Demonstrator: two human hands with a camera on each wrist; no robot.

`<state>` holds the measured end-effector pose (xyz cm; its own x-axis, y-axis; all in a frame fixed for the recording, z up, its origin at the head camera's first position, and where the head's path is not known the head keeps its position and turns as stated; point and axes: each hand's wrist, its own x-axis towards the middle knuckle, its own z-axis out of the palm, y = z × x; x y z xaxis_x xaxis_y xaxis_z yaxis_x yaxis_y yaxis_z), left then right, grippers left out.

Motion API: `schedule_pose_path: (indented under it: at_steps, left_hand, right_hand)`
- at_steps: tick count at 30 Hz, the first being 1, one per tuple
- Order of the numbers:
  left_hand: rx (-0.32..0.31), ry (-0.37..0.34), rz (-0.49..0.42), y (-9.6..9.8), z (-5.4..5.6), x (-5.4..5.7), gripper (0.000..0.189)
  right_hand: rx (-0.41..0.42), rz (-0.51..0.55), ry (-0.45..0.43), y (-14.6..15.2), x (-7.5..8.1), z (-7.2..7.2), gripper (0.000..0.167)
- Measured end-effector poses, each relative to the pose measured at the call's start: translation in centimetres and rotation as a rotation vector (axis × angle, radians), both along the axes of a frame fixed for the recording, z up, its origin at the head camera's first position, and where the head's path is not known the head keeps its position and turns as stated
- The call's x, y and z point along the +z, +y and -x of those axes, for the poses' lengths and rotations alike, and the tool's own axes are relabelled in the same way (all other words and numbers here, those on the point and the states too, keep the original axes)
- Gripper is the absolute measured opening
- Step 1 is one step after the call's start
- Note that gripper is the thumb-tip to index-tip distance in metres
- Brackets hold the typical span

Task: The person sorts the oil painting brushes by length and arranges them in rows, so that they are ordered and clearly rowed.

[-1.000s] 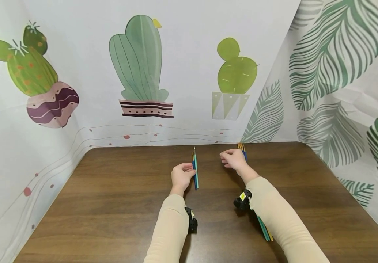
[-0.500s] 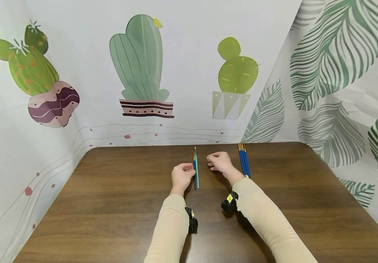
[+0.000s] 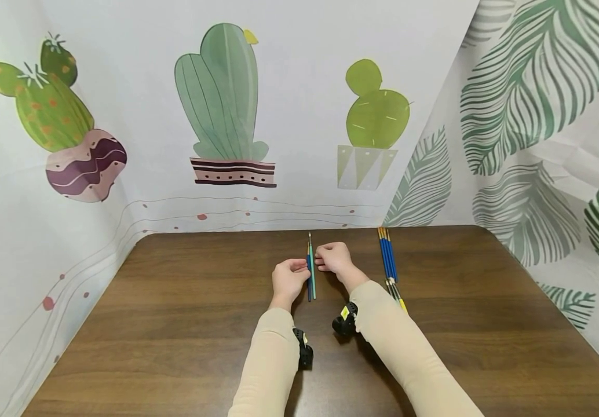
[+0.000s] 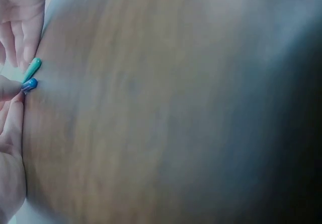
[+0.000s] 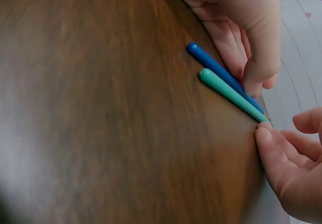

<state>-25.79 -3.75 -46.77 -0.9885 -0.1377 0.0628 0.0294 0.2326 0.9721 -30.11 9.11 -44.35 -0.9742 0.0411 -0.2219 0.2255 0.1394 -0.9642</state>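
In the head view, a blue paintbrush (image 3: pixel 309 292) and a turquoise paintbrush (image 3: pixel 313 278) lie side by side on the wooden table, bristles toward the back edge. My left hand (image 3: pixel 287 282) pinches the blue brush with thumb and fingers from the left; the left wrist view has its blue end (image 4: pixel 31 84) between them. From the right, my right hand (image 3: pixel 335 259) has come up to the turquoise brush. In the right wrist view its fingertips are against the turquoise handle (image 5: pixel 224 89), or very close to it, with the thumb raised away.
Several blue paintbrushes (image 3: pixel 388 255) with orange bristles lie in a row at the back right. Nearer, more brushes (image 3: pixel 396 294) are partly covered by the right sleeve (image 3: pixel 398 341). A printed cloth (image 3: pixel 299 116) hangs behind the table (image 3: pixel 185 324).
My right hand has moved left from beside the back-right brushes to the turquoise brush, uncovering the blue row. The left hand has stayed in place at the blue brush.
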Motion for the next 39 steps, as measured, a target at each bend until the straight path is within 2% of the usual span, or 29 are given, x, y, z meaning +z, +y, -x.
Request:
schedule_pose_path:
  at_steps: [8,18,23,32,35,39]
  left_hand:
    - [-0.012,-0.006,0.000,-0.1,0.1,0.0,0.023]
    - [-0.013,0.008,-0.011,-0.1,0.2,0.1,0.022]
    - [-0.014,0.001,-0.038,-0.1,0.2,0.1,0.023]
    - [-0.012,-0.015,-0.008,-0.1,0.0,0.0,0.024]
    - [-0.011,-0.010,-0.008,-0.1,0.0,-0.1,0.024]
    - [-0.009,-0.006,-0.006,-0.1,0.2,-0.2,0.024]
  right_hand:
    - [-0.034,0.015,-0.009,-0.7,-0.2,0.4,0.026]
    - [-0.053,-0.075,-0.006,-1.1,-0.1,0.9,0.024]
    - [-0.045,-0.157,0.030,-1.4,-0.1,0.9,0.024]
    - [-0.065,-0.408,0.070,-1.9,-0.4,0.8,0.019]
    - [-0.072,-0.432,0.077,-1.9,-0.5,0.8,0.018]
    - [-0.084,-0.407,0.068,-1.9,-0.4,0.8,0.019]
